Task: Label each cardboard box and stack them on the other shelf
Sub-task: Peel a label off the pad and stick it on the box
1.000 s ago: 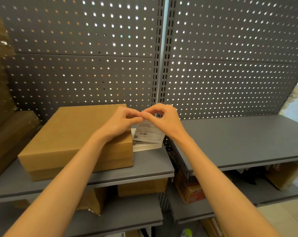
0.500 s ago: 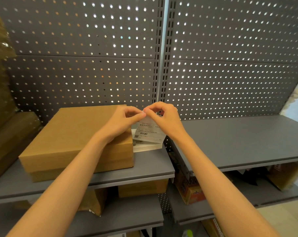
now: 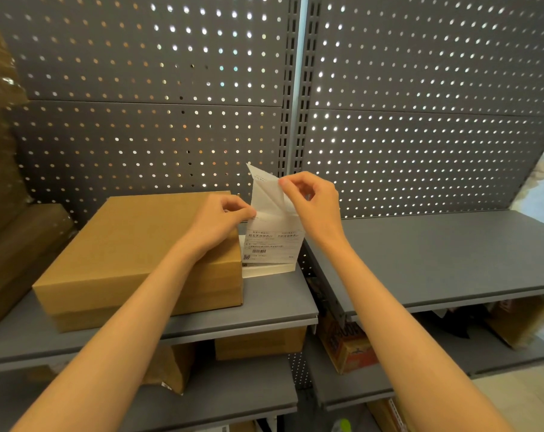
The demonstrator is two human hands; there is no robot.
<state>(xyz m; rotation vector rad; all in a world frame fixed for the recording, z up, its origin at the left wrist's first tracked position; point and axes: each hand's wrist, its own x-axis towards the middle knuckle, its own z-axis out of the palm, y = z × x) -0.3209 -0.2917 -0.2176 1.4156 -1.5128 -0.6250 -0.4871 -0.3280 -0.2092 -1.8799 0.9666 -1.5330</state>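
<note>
Cardboard box (image 3: 146,244) sits on the left grey shelf (image 3: 264,307). Just beside it, the left hand (image 3: 216,222) pinches a printed label (image 3: 272,244) while the right hand (image 3: 311,207) pinches its peeled backing (image 3: 266,194) upward.

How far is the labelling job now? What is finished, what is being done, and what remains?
Nothing looks finished: the cardboard box on the left shelf bears no visible label, and the right shelf holds no box. In hand: the left hand and right hand are peeling a label from its backing. Left: sticking it on, then stacking.
</note>
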